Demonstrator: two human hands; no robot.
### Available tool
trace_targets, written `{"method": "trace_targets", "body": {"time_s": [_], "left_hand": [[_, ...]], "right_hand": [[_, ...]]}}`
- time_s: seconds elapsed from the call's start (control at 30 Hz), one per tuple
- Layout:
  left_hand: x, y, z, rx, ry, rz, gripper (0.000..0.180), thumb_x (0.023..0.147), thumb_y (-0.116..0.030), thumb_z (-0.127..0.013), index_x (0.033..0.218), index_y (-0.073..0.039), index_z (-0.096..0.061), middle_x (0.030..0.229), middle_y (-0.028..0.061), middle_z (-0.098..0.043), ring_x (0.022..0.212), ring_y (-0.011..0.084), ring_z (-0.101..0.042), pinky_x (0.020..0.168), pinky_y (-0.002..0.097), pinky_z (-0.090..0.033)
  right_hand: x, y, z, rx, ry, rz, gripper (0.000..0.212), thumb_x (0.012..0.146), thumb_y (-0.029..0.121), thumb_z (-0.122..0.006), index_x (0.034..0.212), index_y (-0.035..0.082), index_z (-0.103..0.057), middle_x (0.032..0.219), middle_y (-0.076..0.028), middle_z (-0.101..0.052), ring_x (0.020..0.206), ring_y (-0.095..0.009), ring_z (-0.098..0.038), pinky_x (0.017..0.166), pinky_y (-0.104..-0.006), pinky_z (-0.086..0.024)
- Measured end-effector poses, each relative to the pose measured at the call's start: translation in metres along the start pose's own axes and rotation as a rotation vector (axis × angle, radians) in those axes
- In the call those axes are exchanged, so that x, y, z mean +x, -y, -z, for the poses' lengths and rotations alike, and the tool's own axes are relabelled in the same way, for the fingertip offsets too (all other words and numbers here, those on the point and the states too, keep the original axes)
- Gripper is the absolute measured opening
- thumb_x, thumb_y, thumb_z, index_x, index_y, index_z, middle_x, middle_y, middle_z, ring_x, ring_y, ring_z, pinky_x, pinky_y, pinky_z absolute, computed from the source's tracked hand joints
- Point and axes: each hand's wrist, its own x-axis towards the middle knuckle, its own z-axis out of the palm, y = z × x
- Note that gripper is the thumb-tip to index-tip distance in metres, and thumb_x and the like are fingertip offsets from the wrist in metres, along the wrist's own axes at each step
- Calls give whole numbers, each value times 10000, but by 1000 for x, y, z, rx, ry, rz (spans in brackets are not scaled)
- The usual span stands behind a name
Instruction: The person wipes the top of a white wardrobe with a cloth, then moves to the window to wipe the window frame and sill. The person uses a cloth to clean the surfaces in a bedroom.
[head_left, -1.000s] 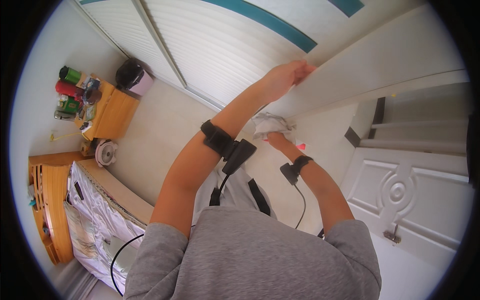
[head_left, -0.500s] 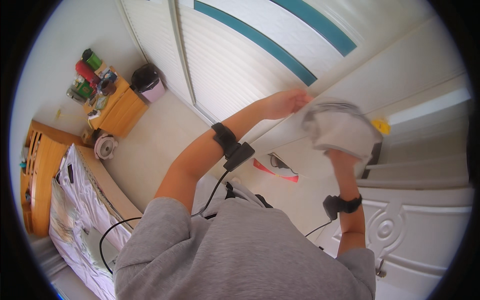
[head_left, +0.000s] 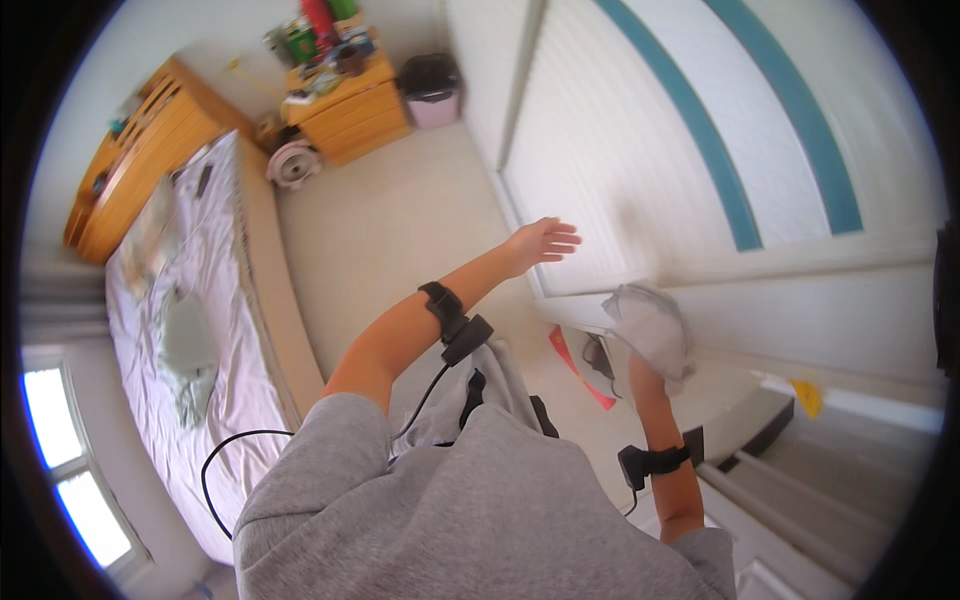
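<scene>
My left hand is held out in front of the white wardrobe door, which has teal stripes. Its fingers are stretched and slightly apart, and nothing is in it. A crumpled light grey cloth is bunched over my right hand, beside the wardrobe's lower edge. The cloth hides most of those fingers, though the hand carries it. Black straps with small boxes and cables sit on both my forearms.
To the left stands a bed with pale lilac sheets. Beyond it are a round fan, a wooden cabinet with items on top and a pink bin. A red strip and a yellow thing lie low on the right.
My view has swung toward the right, so the room appears turned. My left hand has come away from the wardrobe edge. The right hand, with the cloth, is lower and nearer my body.
</scene>
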Motion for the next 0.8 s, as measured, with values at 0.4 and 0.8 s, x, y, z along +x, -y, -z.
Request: {"method": "trace_targets", "body": {"time_s": [0.4,0.8], "left_hand": [[-163,111,157,0,-607,175,368,943,-327,-421,1163,-76,-577,1120,70,-670,1028,191,-626,898,360,-467],[-381,246,226,-268,-768,5,372,958,-348,-404,1160,-80,-565,1083,73,-674,980,195,-635,864,354,-481]], "right_hand": [[-41,-7,-146,461,531,-187,360,856,121,-523,1181,-26,-571,1097,-221,-617,1028,-364,-582,897,-384,-455],[19,215,-144,1427,720,-439,430,846,34,-449,1265,-9,-533,1094,-113,-633,957,-200,-624,845,-317,-500]]}}
